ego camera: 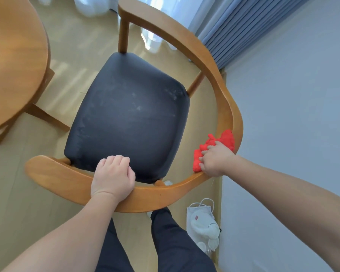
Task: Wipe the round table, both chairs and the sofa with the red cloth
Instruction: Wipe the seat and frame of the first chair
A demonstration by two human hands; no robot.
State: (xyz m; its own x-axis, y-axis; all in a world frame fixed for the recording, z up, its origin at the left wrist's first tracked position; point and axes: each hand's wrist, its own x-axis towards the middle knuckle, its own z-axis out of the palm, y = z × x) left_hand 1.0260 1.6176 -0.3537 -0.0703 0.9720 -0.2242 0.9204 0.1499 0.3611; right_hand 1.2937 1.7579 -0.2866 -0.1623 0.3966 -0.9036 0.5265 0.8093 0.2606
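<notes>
Red cloth [214,148], nubbly and bunched, pressed against wooden chair [220,79] rail.

Clearances around the chair [124,30]. Its curved wooden rail [210,61] rings the dark seat [130,114] on three sides; I can reach the seat from above. My left hand [113,177] grips the near stretch of rail; my right hand [216,160], holding the red cloth [226,139], occupies the right bend. Beyond that bend the wall [292,114] stands near, leaving a narrow gap. A white bag [190,216] stands on the floor [67,79] beside the wall. A strip of floor separates chair and round table [12,55].
</notes>
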